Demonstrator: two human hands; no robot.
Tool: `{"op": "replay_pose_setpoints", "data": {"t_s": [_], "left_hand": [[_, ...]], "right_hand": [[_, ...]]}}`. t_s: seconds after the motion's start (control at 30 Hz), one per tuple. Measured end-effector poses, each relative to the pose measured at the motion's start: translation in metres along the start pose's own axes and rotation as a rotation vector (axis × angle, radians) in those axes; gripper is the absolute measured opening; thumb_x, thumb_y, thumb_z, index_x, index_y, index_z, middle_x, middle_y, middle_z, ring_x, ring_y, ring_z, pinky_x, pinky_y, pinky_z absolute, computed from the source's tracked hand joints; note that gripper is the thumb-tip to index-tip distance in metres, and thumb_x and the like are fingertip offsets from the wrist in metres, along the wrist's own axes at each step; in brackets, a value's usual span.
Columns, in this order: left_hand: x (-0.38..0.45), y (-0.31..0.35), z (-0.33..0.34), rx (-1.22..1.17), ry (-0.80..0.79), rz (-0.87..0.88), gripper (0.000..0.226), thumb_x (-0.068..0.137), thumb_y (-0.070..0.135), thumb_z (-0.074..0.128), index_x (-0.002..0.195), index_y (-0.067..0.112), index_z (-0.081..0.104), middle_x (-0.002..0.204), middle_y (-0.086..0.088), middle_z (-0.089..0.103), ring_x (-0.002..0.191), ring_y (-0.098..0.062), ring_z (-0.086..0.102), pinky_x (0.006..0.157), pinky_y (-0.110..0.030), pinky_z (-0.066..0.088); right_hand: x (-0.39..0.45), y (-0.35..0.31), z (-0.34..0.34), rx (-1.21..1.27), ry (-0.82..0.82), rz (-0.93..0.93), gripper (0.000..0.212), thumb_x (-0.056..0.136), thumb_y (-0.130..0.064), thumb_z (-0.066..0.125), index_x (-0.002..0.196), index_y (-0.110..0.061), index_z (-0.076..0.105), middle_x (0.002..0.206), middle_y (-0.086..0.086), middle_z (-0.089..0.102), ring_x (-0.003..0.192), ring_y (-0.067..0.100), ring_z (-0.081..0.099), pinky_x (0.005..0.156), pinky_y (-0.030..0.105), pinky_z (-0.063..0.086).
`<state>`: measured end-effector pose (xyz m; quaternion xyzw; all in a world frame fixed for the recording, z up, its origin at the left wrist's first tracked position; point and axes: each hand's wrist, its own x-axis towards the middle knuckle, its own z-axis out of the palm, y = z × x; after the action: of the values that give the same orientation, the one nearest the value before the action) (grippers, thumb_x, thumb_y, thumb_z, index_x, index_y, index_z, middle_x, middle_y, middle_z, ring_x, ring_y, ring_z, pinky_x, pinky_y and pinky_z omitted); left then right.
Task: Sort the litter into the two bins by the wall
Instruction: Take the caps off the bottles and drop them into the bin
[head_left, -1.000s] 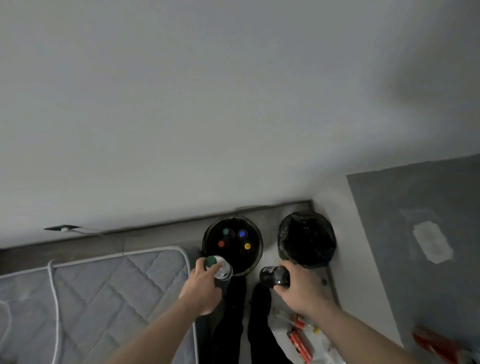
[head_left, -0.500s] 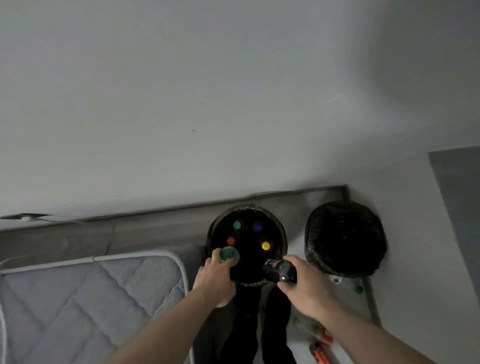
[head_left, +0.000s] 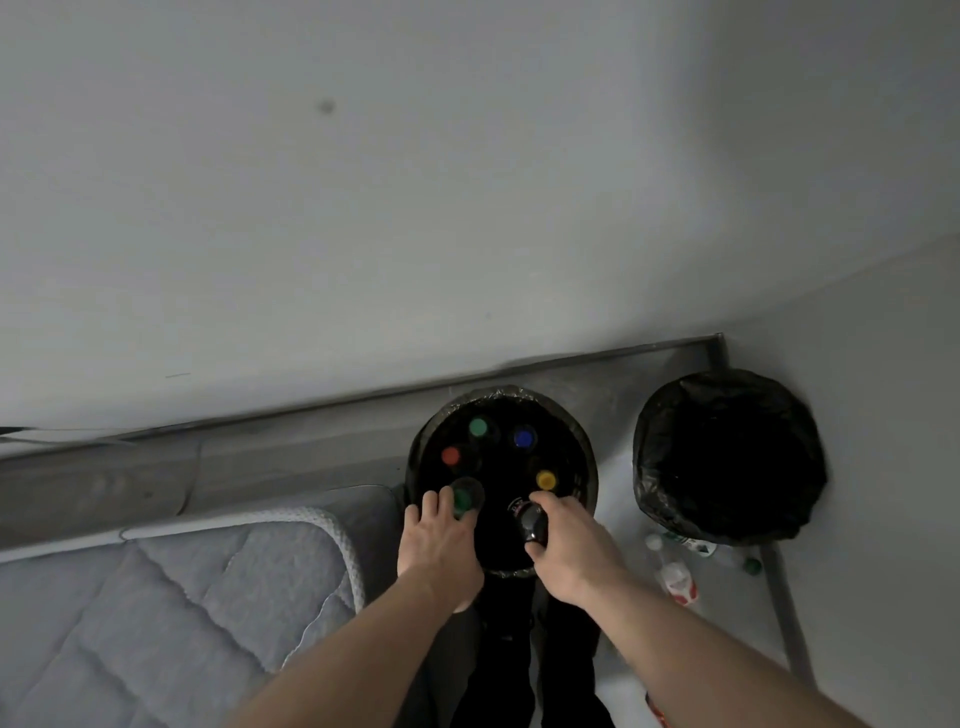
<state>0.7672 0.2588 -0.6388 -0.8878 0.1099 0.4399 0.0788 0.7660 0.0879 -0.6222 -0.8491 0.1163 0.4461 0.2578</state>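
Grey floor by the wall: left hand (head_left: 441, 545) gripping green-capped clear bottle (head_left: 464, 498), right hand (head_left: 569, 545) gripping dark bottle (head_left: 531, 521), both over round black-lined bin (head_left: 584, 467); probably just let go next.

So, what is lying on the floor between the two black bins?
In the head view, the stretch between the left bin and the right bin is bare grey floor; loose litter lies nearer.

Two bins (head_left: 587, 457) (head_left: 727, 457), six bottle caps (head_left: 478, 427) showing, two hands (head_left: 439, 540) (head_left: 574, 545).
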Motion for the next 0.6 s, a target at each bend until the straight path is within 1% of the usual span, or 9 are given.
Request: {"op": "replay_pose_setpoints", "data": {"t_s": [0.2,0.3,0.4,0.47,0.6], "left_hand": [[0.022,0.001,0.024,0.054,0.009,0.004,0.061,0.088,0.042,0.049,0.147,0.027,0.039,0.145,-0.011,0.032,0.127,-0.034,0.03,0.109,-0.047,0.027],[0.029,-0.002,0.04,0.086,-0.016,-0.007,0.064,0.089,0.045,0.048,0.15,0.028,0.035,0.147,-0.012,0.031,0.131,-0.036,0.029,0.113,-0.053,0.022],[0.035,-0.005,0.056,0.123,-0.007,0.013,0.067,0.09,0.044,0.048,0.153,0.028,0.031,0.15,-0.011,0.031,0.134,-0.037,0.028,0.115,-0.055,0.018],[0.038,-0.007,0.063,0.146,0.004,0.037,0.071,0.09,0.044,0.048,0.155,0.028,0.026,0.15,-0.014,0.031,0.136,-0.038,0.026,0.117,-0.055,0.015],[0.043,-0.009,0.073,0.189,0.009,0.058,0.082,0.091,0.044,0.05,0.16,0.03,0.01,0.153,-0.016,0.028,0.141,-0.04,0.019,0.119,-0.06,0.003]], "right_hand": [[0.036,0.004,0.024,-0.039,-0.017,0.0,0.061,0.096,-0.026,0.062,0.151,-0.03,0.035,0.143,0.001,0.043,0.124,0.027,0.055,0.104,0.038,0.048],[0.055,0.005,0.036,-0.063,-0.043,0.011,0.064,0.096,-0.023,0.062,0.153,-0.031,0.032,0.146,0.002,0.041,0.125,0.029,0.055,0.105,0.039,0.047],[0.071,0.009,0.048,-0.077,-0.058,0.037,0.068,0.094,-0.018,0.063,0.153,-0.032,0.031,0.148,0.002,0.039,0.125,0.03,0.055,0.105,0.041,0.047],[0.08,0.012,0.056,-0.079,-0.061,0.057,0.07,0.094,-0.017,0.062,0.154,-0.033,0.029,0.149,0.002,0.038,0.127,0.03,0.054,0.106,0.041,0.047],[0.092,0.017,0.068,-0.068,-0.07,0.075,0.071,0.095,-0.017,0.06,0.156,-0.032,0.027,0.151,0.003,0.035,0.13,0.032,0.051,0.107,0.04,0.046]]}}
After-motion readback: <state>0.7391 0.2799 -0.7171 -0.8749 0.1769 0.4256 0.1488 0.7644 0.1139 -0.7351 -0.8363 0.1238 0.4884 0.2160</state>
